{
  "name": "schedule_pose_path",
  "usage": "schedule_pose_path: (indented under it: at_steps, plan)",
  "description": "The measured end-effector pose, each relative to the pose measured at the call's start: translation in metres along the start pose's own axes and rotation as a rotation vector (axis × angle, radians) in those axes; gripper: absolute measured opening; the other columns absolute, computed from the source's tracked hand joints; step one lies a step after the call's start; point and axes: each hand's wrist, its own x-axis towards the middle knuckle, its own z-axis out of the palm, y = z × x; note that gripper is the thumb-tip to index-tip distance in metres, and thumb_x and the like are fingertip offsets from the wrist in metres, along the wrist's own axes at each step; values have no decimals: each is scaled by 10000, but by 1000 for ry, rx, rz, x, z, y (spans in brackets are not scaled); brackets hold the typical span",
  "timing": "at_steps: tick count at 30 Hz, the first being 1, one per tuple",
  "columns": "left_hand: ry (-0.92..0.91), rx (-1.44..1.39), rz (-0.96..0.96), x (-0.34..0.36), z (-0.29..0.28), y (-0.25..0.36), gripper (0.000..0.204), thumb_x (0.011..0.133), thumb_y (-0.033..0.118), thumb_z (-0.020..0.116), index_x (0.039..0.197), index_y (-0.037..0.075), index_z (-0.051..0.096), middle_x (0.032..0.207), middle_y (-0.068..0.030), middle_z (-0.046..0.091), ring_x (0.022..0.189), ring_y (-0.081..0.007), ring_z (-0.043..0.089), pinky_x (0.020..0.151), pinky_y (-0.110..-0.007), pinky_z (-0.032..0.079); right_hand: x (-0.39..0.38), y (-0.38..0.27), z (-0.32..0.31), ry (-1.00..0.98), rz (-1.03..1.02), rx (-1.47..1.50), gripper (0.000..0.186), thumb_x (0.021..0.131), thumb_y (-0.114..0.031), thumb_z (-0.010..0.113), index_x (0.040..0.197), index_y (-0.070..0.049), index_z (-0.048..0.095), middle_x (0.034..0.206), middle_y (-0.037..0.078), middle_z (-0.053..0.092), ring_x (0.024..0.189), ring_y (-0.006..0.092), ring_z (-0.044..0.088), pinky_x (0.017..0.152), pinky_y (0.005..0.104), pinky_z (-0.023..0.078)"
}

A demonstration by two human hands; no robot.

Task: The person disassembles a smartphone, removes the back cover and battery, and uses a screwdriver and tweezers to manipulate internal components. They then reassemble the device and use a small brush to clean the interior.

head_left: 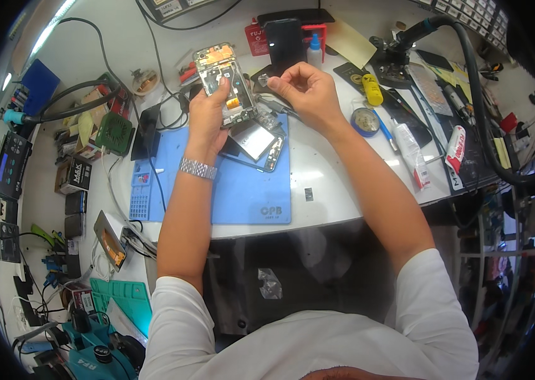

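My left hand (205, 120) is closed around an opened smartphone (236, 86), held up over the far edge of the blue mat (248, 193). Its inner side faces up, with a copper-coloured patch at the top and the thumb pressed on its middle. Just right of it, my right hand (311, 95) is pinched, with a small clear piece (263, 80) at the fingertips, perhaps plastic film. Below the held phone, a silver rectangular part (253, 140) lies on another phone body (272, 159) on the mat.
A dark phone (284, 43) stands upright at the back beside a blue-capped bottle (314, 50). To the right are a yellow bottle (372, 90), a round tin (365, 120) and white tubes (411, 152). A green boxy device (114, 133) and a hot-air station (13, 164) stand left.
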Motion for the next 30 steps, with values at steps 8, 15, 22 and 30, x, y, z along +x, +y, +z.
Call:
schedule_pose_path:
  at_steps: [8, 15, 22, 30]
  plan:
    - [90, -28, 35, 4, 1, -4, 394, 1159, 240, 571, 1389, -80, 579, 1190, -257, 766, 1068, -352, 793, 927, -464, 678, 6, 22, -11, 246, -74, -721, 378, 887, -249, 898, 1156, -34, 743, 1230, 170, 714, 1059, 361, 734, 920, 455, 583]
    - [50, -135, 91, 2, 3, -4, 375, 1158, 241, 579, 1370, -68, 583, 1188, -244, 765, 1062, -345, 791, 917, -464, 675, 15, 41, -11, 377, -200, -672, 172, 934, -163, 821, 1009, -26, 748, 1158, 195, 662, 966, 381, 730, 846, 472, 593]
    - [-14, -111, 102, 0, 4, -3, 340, 1147, 252, 612, 1330, -35, 615, 1130, -223, 783, 998, -302, 802, 867, -434, 682, 8, 26, 3, 334, -346, -376, 139, 906, -116, 807, 896, -7, 721, 1174, 197, 661, 921, 325, 724, 816, 409, 597]
    - [-12, -88, 60, -4, 8, -1, 324, 1141, 218, 611, 1326, -47, 619, 1175, -212, 770, 1019, -290, 799, 874, -423, 682, -2, 1, 11, -30, -775, -267, 193, 865, 25, 815, 1040, -33, 757, 1037, 67, 785, 914, 190, 717, 735, 311, 592]
